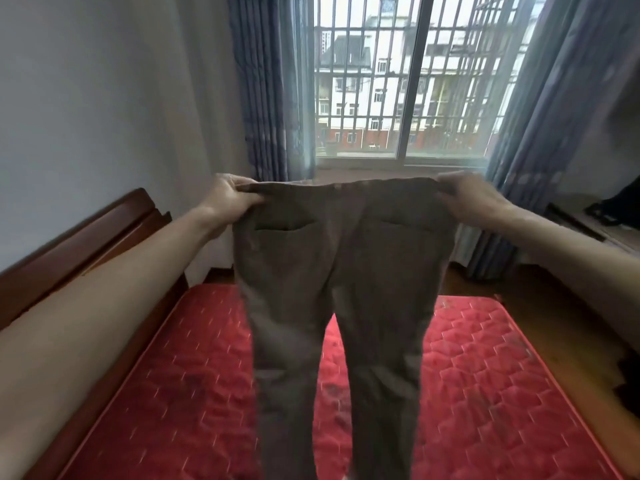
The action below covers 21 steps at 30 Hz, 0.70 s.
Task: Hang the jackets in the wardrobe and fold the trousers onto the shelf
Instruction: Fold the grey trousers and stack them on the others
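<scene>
Both hands — left hand point(230, 195) and right hand point(465, 195) — pinch the waistband corners of the trousers point(341, 289), which hang spread above the bed point(485, 393); to fold well, I'd bring the corners together so the legs stack evenly.

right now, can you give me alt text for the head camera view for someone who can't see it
A person holds up brown trousers by the waistband, the left hand and right hand each in a grip at one end, the legs hanging over a red quilted mattress. Behind are a barred window, blue curtains and a wooden headboard at left.
</scene>
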Available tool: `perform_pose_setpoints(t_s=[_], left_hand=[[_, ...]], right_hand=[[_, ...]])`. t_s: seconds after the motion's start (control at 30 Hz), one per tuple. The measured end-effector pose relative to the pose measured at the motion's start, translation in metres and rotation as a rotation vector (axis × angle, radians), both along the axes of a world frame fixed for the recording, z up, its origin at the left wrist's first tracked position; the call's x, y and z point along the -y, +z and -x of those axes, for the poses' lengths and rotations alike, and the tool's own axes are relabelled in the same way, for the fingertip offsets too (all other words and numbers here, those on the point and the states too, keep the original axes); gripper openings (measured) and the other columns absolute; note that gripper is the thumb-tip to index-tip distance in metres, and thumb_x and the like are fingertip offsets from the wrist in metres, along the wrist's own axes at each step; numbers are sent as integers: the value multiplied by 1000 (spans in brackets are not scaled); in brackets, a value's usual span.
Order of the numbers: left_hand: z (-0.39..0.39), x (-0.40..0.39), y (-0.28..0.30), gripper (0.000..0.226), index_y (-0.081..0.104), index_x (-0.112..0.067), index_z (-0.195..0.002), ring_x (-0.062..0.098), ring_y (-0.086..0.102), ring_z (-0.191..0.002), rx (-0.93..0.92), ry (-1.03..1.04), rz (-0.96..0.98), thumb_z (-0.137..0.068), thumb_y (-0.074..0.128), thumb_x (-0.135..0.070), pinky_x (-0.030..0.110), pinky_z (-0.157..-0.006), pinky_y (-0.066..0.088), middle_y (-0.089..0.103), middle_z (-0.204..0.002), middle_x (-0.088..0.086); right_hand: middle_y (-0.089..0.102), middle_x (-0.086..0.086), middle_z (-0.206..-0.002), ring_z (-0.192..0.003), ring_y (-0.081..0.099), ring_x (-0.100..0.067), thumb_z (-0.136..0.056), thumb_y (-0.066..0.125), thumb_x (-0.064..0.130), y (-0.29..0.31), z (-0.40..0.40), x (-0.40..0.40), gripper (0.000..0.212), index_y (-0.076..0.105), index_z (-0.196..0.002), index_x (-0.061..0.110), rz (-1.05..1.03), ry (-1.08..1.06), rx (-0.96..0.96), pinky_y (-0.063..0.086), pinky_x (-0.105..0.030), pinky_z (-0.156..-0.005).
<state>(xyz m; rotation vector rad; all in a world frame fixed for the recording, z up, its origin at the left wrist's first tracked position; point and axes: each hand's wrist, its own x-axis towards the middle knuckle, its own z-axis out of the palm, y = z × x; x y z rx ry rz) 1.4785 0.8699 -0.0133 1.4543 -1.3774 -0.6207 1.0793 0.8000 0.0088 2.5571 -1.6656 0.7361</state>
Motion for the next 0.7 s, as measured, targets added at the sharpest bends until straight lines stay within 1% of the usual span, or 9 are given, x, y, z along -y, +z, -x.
perform_pose_setpoints(t_s=[0.07,0.17,0.27,0.33,0.4,0.47,0.53,0.63,0.7], left_hand=[[6,0,10,14,78,-8,-102,-4,69,-62,-9,14,72,-93,73,1,13,-65,59,74,-75,-9],[10,-10,2,12,78,-13,-93,-2,71,-64,-32,-20,50,-91,76,-1,13,-64,59,76,-69,-12],[4,-23,-17,12,81,-16,-91,9,76,-75,-58,-113,-59,-85,82,-5,19,-69,62,81,-82,-2],[-1,-34,-29,17,84,-15,-92,15,78,-81,-71,-187,-152,-76,87,-11,22,-73,64,82,-92,7],[-6,-44,-37,19,85,-16,-90,16,78,-84,-72,-227,-205,-71,87,-14,22,-74,63,82,-94,8],[-10,-49,-40,19,84,-17,-94,14,78,-86,-53,-261,-227,-81,81,-2,19,-72,61,82,-94,7],[-12,-52,-38,31,83,-18,-97,11,77,-89,-3,-284,-252,-90,71,9,17,-75,60,82,-96,5],[-9,-53,-31,39,85,-24,-91,8,75,-93,67,-267,-233,-93,65,10,17,-84,59,82,-97,2],[-3,-55,-26,41,84,-25,-83,5,73,-88,60,-233,-166,-95,64,9,15,-86,58,80,-88,-2]], right_hand=[[75,-15,-97,-91,69,-31,-101,57,12,14,2,0,20,75,-99,4,42,-21,72,55,-46,-82],[76,-16,-88,-86,70,-31,-98,62,9,13,11,-6,17,77,-90,3,53,-6,164,55,-46,-79],[74,-7,-83,-78,67,-19,-98,65,8,2,19,-20,19,76,-86,18,-64,134,188,54,-37,-74],[76,-8,-85,-78,65,-14,-99,67,11,-1,26,-28,17,76,-92,23,-199,216,203,54,-29,-73],[79,-10,-95,-85,69,-13,-96,70,21,0,37,-34,12,78,-104,19,-347,279,182,57,-32,-80],[80,-6,-104,-96,74,-15,-94,69,27,4,45,-40,23,78,-113,17,-487,332,115,60,-37,-89],[80,-1,-108,-104,75,-19,-100,66,16,8,49,-45,20,77,-117,18,-526,362,-6,60,-39,-93],[79,9,-105,-100,74,-15,-102,58,9,8,45,-53,29,77,-117,25,-246,353,-243,58,-45,-93],[77,7,-113,-103,72,-20,-102,57,9,5,43,-63,32,74,-123,25,27,375,-321,58,-48,-91]])
